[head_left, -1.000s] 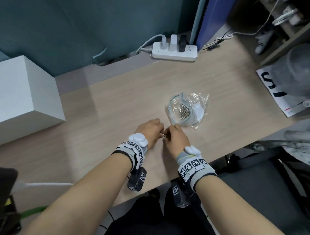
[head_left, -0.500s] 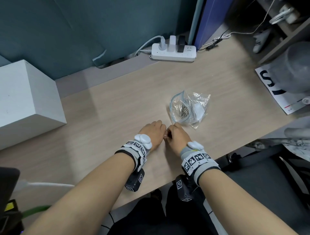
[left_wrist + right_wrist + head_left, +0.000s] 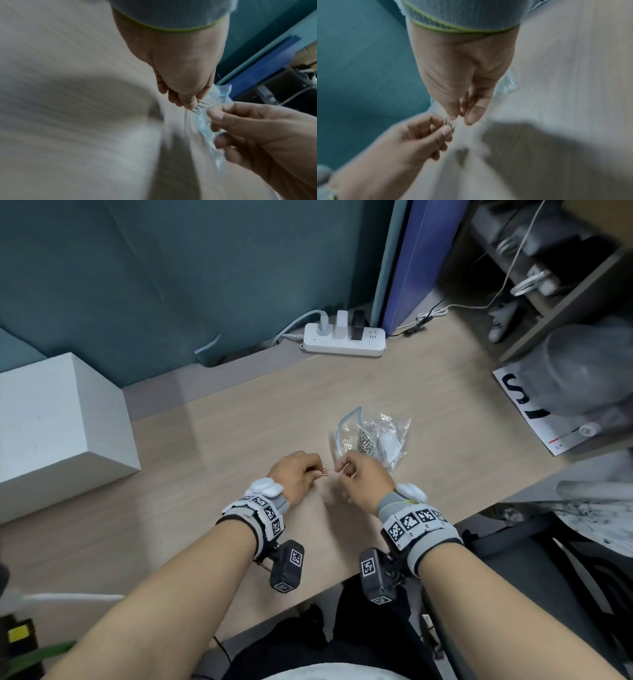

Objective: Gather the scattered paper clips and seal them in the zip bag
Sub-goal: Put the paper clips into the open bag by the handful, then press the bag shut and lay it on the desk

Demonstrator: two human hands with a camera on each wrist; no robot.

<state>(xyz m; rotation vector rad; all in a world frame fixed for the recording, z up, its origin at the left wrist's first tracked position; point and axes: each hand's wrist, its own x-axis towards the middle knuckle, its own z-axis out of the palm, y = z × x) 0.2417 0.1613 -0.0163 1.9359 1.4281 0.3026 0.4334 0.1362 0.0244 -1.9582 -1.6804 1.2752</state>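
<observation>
Above the wooden table (image 3: 239, 422), my left hand (image 3: 317, 470) pinches a small bunch of silver paper clips (image 3: 323, 471) between thumb and fingertips; the left wrist view shows these paper clips (image 3: 201, 108) sharply. My right hand (image 3: 342, 470) hovers just right of them. Its thumb and forefinger (image 3: 472, 116) are slightly apart with nothing between them, the thumb tip close to the clips (image 3: 450, 123). The clear zip bag (image 3: 373, 436) lies just beyond the right hand, its blue-edged mouth open, with a pile of clips (image 3: 365, 442) inside.
A white box (image 3: 58, 422) stands at the left. A power strip (image 3: 342, 345) lies at the back by the wall. A printed sheet (image 3: 534, 412) and a grey bulky object (image 3: 589, 378) sit at the right. The table's front edge runs just under my wrists.
Both hands were together low on the table over the clips. They have now risen and drawn slightly apart, and the clips stay in the left hand.
</observation>
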